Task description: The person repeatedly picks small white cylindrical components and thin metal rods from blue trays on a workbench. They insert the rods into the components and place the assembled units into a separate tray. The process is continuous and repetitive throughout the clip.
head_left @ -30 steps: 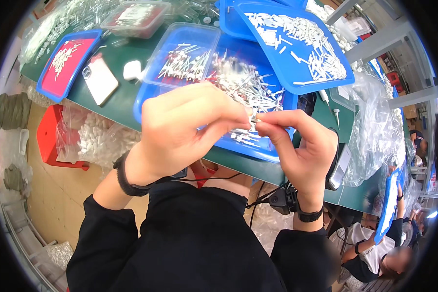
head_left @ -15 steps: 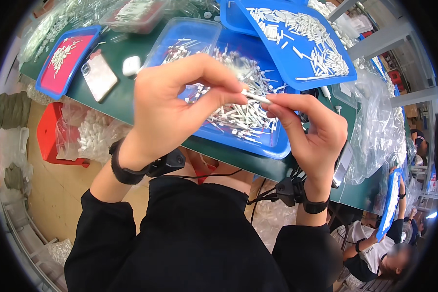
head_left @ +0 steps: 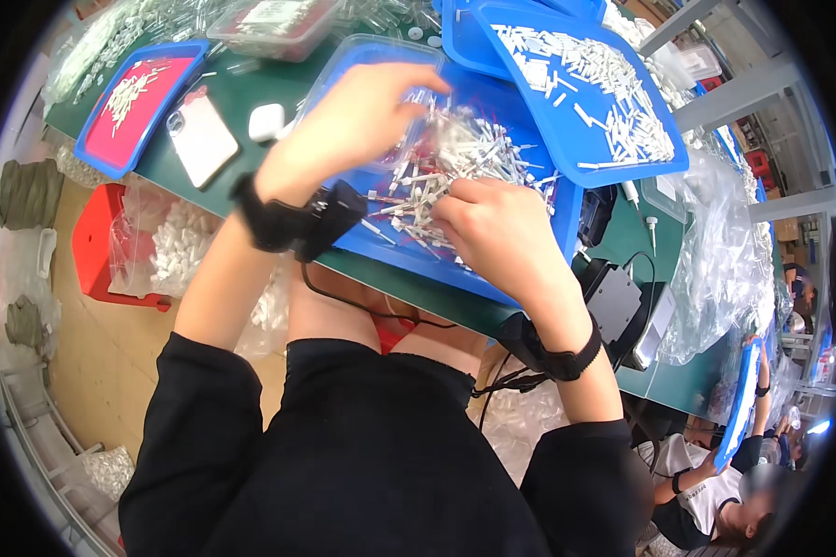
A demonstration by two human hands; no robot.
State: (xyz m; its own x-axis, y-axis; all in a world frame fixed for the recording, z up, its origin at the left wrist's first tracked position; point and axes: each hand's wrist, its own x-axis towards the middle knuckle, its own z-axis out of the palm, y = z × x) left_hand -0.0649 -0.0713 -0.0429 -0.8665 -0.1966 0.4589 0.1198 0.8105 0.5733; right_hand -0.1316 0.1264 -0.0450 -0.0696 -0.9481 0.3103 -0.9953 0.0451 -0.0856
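A blue tray [head_left: 418, 267] in front of me holds a heap of thin white sticks [head_left: 478, 153], some with reddish bits among them. My left hand [head_left: 367, 111] is over the tray's far left side, beside a clear plastic container [head_left: 381, 45]; motion smears its fingers, so what they hold cannot be made out. Down at the near right part of the heap is my right hand [head_left: 497, 227], fingers curled and pressed together. Its fingertips reach the sticks, but anything between them is hidden.
Another blue tray [head_left: 567, 102] of white pieces overlaps the right back. To the left are a pink-lined tray [head_left: 158, 116], a phone [head_left: 202, 139] and a white case [head_left: 267, 122]. Plastic bags [head_left: 701, 251] and a black device [head_left: 613, 297] lie right. A co-worker [head_left: 715, 487] holds a blue tray.
My hands have parted from the thin white stick both were pinching. The left has moved up and away over the tray; the right has dropped left onto the heap.
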